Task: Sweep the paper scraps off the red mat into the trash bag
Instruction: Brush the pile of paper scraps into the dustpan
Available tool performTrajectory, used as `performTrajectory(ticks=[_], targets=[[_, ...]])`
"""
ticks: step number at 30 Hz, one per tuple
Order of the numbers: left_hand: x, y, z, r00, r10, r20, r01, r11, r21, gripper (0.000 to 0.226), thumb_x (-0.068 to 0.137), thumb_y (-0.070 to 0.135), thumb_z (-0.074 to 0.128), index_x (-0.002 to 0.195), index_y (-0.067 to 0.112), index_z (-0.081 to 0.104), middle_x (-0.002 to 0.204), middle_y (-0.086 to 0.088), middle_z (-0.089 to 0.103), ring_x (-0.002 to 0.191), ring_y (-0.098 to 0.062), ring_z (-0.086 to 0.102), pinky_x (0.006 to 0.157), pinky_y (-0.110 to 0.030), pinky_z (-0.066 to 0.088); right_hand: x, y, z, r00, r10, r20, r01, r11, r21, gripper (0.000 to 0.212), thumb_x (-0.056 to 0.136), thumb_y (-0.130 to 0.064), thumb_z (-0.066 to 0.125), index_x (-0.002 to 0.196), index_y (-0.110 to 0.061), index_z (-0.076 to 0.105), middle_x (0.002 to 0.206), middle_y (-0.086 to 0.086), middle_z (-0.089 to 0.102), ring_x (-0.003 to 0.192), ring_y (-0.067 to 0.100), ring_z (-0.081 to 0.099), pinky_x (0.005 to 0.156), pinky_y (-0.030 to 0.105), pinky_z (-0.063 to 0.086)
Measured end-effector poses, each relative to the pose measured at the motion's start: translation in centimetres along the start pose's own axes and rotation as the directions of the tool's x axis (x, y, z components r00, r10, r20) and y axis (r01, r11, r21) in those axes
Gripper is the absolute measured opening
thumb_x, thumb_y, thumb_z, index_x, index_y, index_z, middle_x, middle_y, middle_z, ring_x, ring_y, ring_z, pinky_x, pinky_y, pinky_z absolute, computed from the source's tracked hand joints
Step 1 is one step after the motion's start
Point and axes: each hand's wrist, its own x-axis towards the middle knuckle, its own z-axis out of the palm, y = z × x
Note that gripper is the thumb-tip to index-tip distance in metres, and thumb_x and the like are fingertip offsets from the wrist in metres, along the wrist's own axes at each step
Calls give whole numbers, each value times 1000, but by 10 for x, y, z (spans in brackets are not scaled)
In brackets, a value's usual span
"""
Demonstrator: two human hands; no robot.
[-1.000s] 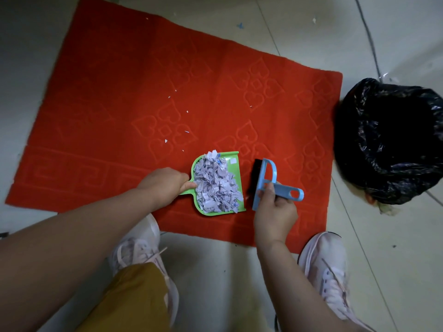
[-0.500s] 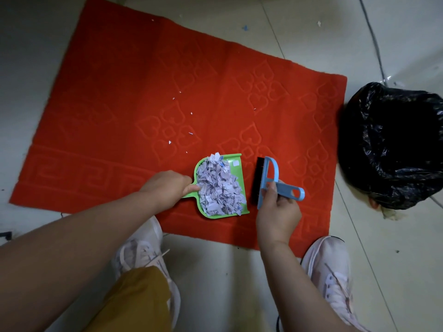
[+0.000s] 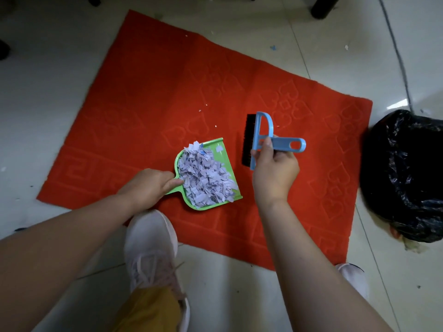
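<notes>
Red mat (image 3: 148,92): flat on pale floor tiles, embossed, taken here as the reference for all positions. Green dustpan (image 3: 225,161): on the mat's near half, close to its front border, heaped with paper scraps (image 3: 206,178) in pale lilac, the pile reaching right up to the open lip. Left hand (image 3: 149,185): curled around the dustpan's short handle, gripping it from the mat's near-left side. Blue brush (image 3: 261,137): just right of the dustpan, apart from it, dark bristles turned toward the pan. Right hand (image 3: 273,171): fingers wrapped around the brush handle, thumb across its neck. Loose scraps (image 3: 206,105): a few white flecks on the mat beyond the dustpan, unswept. Trash bag (image 3: 405,173): black, open-mouthed, on the floor against the mat's right edge, well apart from the dustpan. White shoes (image 3: 151,248): one overlapping the mat's front border. Risk, as judged: the pan is overfilled and light paper lies at the lip, so a tilt or quick swing toward the bag could shed scraps back on the mat; the bag's slack rim may fold and miss the pour
</notes>
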Motion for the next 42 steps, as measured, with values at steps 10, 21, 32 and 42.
performTrajectory(ticks=[10,21,32,42], targets=[[-23,-63,-19,992,-102,-80,103,995,6,47,93,44,47,62,9,46,54,-1,47,53,-15,44,54,-31,30,4,-22,49,982,-88,166,122,972,-203,31,94,-34,47,75,-15,61,80,8,71,80,29,68,78,46,52],[-24,-78,-14,990,-132,-45,133,991,22,48,93,50,42,61,13,44,55,1,46,54,-14,42,56,-33,28,-15,-22,75,931,-27,364,127,959,-253,30,95,-32,48,79,-10,62,70,-1,70,75,20,69,75,43,53],[-24,-70,-16,984,-176,-2,176,984,35,46,95,49,39,64,17,43,60,3,47,64,-21,47,64,-33,33,-7,-24,65,952,-86,293,169,947,-272,31,95,-33,48,80,-11,65,78,5,72,78,26,68,76,44,52],[-25,-69,-17,985,-172,5,171,985,35,46,95,51,37,60,21,40,58,4,45,61,-20,45,62,-33,32,-14,-26,71,961,-90,260,102,994,-35,27,91,-33,52,68,-21,62,65,-5,69,68,18,70,73,47,55]])
